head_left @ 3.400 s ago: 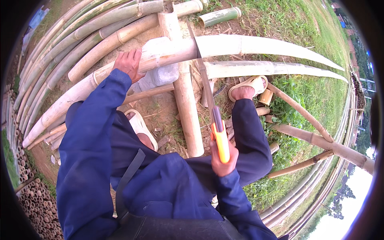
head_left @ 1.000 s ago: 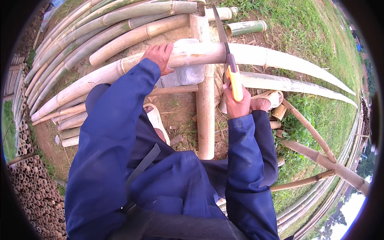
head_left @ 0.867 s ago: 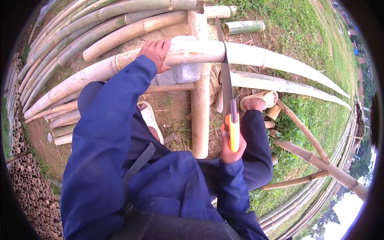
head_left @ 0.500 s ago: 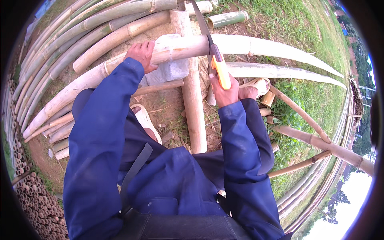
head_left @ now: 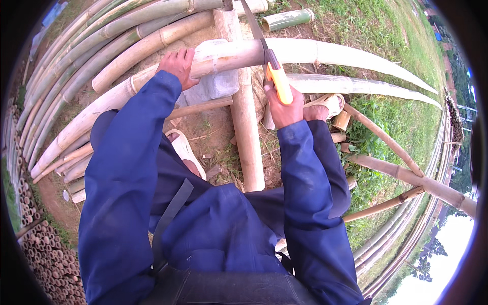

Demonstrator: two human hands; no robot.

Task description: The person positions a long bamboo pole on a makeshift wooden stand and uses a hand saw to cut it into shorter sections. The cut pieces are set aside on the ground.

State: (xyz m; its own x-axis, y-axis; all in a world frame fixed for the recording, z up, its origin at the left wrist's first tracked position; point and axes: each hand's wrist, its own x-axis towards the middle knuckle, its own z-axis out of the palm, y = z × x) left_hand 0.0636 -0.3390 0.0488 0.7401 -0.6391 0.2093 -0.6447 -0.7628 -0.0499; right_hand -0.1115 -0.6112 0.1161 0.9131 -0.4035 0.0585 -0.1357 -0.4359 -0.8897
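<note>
A long pale bamboo pole [head_left: 229, 57] lies across in front of me. My left hand [head_left: 178, 68] is closed over it, fingers wrapped round its upper side. My right hand [head_left: 285, 108] grips a hand saw [head_left: 280, 84] by its orange and dark handle. The saw's blade stands across the pole, right of my left hand, pointing away from me. Whether its teeth have cut in cannot be made out. Beneath the pole, close to the blade, runs a thick bamboo log [head_left: 249, 137]. A whitish plastic-covered block [head_left: 216, 86] sits under the pole between my hands.
Several bamboo poles [head_left: 117, 30] lie side by side at the far left. A second pale pole [head_left: 345, 85] lies near my right hand. A short green bamboo piece [head_left: 288, 20] rests on the grass. Crossed bamboo bars [head_left: 401, 178] stand at right; stacked bamboo ends [head_left: 51, 254] fill the lower left.
My right hand and the saw have moved very slightly away from me. The left hand keeps its hold on the pole. The whole view has shifted a little.
</note>
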